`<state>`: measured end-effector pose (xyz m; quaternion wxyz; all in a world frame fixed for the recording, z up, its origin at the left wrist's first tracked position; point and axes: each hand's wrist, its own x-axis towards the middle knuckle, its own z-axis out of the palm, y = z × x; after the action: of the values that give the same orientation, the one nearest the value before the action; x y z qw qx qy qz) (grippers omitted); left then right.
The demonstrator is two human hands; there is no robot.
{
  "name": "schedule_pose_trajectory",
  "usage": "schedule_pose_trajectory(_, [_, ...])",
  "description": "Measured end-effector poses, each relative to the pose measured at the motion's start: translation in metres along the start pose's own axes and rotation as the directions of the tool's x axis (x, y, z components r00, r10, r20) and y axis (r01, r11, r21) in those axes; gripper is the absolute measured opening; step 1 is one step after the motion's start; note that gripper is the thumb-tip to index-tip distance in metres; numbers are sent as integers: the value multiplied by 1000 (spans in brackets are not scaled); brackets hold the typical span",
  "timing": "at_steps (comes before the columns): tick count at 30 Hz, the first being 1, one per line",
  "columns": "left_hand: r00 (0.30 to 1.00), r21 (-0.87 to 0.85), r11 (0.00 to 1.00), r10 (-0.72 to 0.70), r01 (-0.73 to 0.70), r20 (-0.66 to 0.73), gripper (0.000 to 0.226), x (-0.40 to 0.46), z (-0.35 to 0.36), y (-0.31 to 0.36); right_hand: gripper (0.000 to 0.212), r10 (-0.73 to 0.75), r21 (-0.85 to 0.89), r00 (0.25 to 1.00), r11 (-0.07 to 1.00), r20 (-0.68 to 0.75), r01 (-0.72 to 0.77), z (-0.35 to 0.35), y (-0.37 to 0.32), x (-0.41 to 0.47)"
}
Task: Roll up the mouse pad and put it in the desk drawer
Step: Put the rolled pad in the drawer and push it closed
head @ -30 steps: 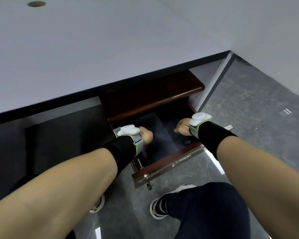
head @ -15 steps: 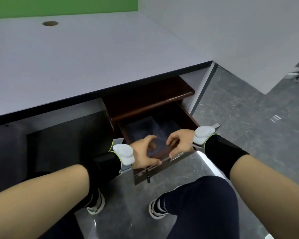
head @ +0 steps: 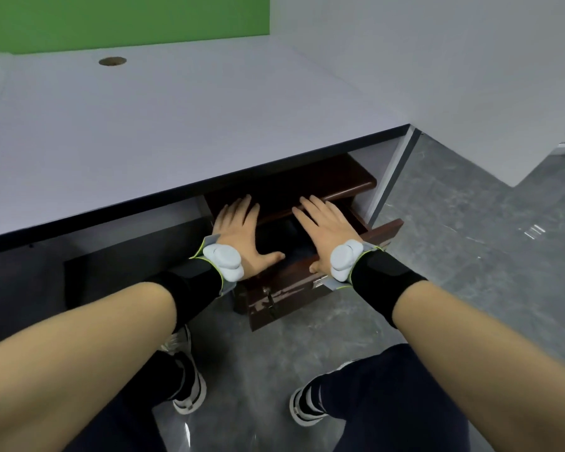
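A gray floor (head: 437,243) lies under a big white desk (head: 177,132) with a dark front edge and a green wall (head: 124,21) behind. Below the desk's right corner, a dark brown wooden drawer (head: 307,288) sticks out, partly open. The left hand (head: 238,236) and right hand (head: 327,230) lie flat, palms down, fingers straight and a little apart, holding nothing, over the drawer's open top. Something dark lies inside between them; I cannot tell if it is the mouse pad. Two shoes (head: 190,386) stand on the smooth floor.
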<state>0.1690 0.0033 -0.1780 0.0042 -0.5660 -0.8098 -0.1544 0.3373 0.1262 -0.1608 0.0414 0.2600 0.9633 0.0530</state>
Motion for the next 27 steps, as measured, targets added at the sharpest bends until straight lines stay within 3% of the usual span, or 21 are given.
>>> schedule_pose_trajectory(3, [997,24,999,-50,48,67,105,4,12,-6,123,-20,-33,1000,999,15,21,-4,-2,22])
schedule_pose_trajectory(7, [999,82,997,-16,13,30,105,2,22,-13,102,-26,-3,1000,1000,11,26,1,-4,40])
schedule_pose_trajectory(11, [1000,85,996,-2,4,-13,96,6,26,-23,88,47,52,997,998,-54,-44,12,-10,59])
schedule_pose_trajectory(16, [995,91,996,15,-6,-97,88,7,28,-20,75,99,-16,983,995,-157,-102,24,-11,75])
schedule_pose_trajectory(21, [995,95,995,5,4,-99,83,3,27,-17,54,172,10,954,985,-244,-175,30,-16,85])
schedule_pose_trajectory(27, [998,96,995,-15,22,-69,79,2,26,-16,63,169,-2,965,985,-198,-173,26,-16,84])
